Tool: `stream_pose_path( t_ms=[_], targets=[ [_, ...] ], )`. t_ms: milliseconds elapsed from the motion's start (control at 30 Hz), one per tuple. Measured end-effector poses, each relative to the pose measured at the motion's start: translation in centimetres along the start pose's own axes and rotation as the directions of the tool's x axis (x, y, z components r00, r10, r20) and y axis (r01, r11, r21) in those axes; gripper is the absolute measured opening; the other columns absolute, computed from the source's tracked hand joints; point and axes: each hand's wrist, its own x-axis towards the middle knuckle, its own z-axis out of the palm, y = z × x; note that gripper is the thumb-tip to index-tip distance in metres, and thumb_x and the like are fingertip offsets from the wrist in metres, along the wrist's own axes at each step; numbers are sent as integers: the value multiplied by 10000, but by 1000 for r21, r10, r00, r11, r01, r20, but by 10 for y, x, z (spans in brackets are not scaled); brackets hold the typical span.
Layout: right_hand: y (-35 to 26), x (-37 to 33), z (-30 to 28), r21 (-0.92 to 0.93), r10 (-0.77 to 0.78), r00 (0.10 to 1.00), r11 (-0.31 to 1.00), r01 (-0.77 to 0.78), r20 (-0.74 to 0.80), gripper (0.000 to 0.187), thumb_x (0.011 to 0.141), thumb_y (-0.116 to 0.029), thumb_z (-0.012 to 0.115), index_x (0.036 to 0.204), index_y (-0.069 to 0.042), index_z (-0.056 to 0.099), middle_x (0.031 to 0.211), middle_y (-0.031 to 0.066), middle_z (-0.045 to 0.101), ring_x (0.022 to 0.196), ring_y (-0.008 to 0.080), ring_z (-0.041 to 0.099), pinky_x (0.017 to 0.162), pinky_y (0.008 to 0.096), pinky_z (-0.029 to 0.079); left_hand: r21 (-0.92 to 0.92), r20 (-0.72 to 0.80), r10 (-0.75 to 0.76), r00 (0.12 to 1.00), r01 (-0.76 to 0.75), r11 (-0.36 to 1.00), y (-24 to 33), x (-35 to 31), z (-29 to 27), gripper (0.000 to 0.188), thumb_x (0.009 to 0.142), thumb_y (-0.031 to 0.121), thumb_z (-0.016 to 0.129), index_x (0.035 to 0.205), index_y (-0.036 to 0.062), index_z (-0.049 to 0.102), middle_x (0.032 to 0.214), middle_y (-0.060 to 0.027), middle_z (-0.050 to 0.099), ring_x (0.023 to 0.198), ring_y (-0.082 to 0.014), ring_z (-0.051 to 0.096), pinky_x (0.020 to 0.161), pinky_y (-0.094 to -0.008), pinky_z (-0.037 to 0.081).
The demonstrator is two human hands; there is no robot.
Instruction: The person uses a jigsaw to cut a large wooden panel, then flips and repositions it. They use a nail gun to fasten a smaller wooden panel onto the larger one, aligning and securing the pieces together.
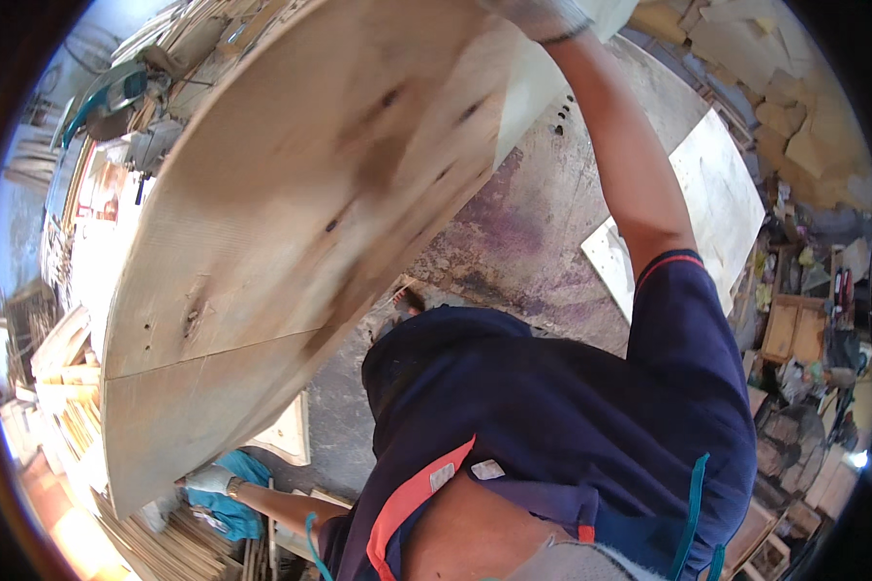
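A large pale wooden panel with dark knots and a thin seam across it fills the upper left, tilted up in front of me. My left hand, in a light work glove, grips its lower edge near the left corner; its fingers are partly hidden. My right arm reaches up to the top of the view. There my right hand, also gloved, is on the panel's far end, with its fingers partly cut off by the frame.
A pale flat sheet lies on the stained grey surface at right. Stacked wood strips and a blue cloth are at lower left. A teal power tool stands at upper left; wooden boxes and scraps crowd the right.
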Motion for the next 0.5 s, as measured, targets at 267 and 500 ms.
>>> stream_pose_path(
  t_ms=[267, 500],
  targets=[
    [0, 14, 83, -212, 373, 774, 928, -307, 511, 378, 931, -382, 582, 763, -83, 741, 780, 200, 694, 757, 385, 696, 681, 481, 539, 40, 115, -25, 993, 20, 999, -24, -6, -20, 803, 1040, 616, 361, 1501, -40, 405, 1562, -212, 401, 1427, -322, 427, 1199, -428, 334],
    [12, -34, 185, -8, 160, 609, 970, -244, 777, 469, 959, -429, 543, 733, -62, 728, 757, 213, 689, 741, 412, 690, 688, 500, 538, 162, 191, -200, 961, 170, 972, 18, -101, -2, 900, 1007, 665, 406, 1568, -33, 310, 1601, -206, 357, 1429, -335, 415, 1211, -467, 304]
  ],
)
